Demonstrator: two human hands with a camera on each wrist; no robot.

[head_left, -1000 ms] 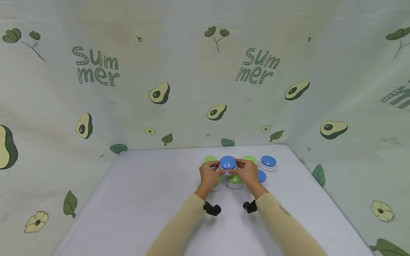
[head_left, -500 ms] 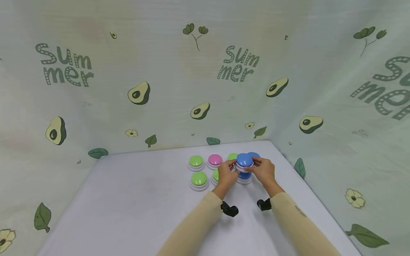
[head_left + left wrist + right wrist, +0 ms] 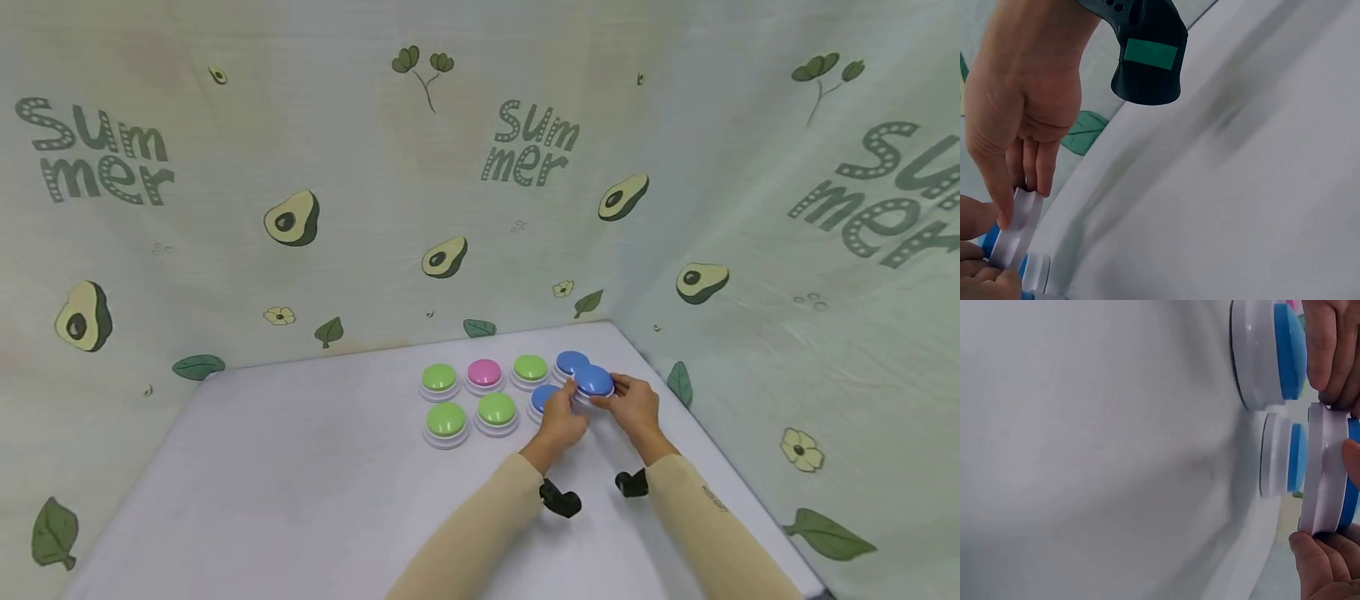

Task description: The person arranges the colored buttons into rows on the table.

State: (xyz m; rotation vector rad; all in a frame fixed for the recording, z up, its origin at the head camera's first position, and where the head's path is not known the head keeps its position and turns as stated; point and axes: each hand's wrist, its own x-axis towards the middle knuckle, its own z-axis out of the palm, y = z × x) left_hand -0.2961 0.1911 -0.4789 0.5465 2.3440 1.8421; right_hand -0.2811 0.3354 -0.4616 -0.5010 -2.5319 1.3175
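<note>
Both hands hold a blue dome push button (image 3: pixel 595 381) by its white base (image 3: pixel 1325 469), one on each side. My left hand (image 3: pixel 564 421) pinches its left edge, partly covering another blue button (image 3: pixel 543 400) in the front row. My right hand (image 3: pixel 636 408) grips the right edge, with thumb and fingers at the rim. The held button overlaps the back-row blue button (image 3: pixel 572 362) in the head view. In the right wrist view its white underside stands off the table, tilted on edge by the camera angle.
Left of the hands sit green buttons (image 3: pixel 438 377) and a pink button (image 3: pixel 484 372) in two rows on the white table (image 3: pixel 300 483). A printed cloth (image 3: pixel 360 167) rises behind and at the right. Black wrist cameras (image 3: pixel 561 498) hang below the sleeves.
Both hands have carried the blue button rightward, from over the green buttons, past the front blue one, to the right end of the rows. The head view has turned right.
</note>
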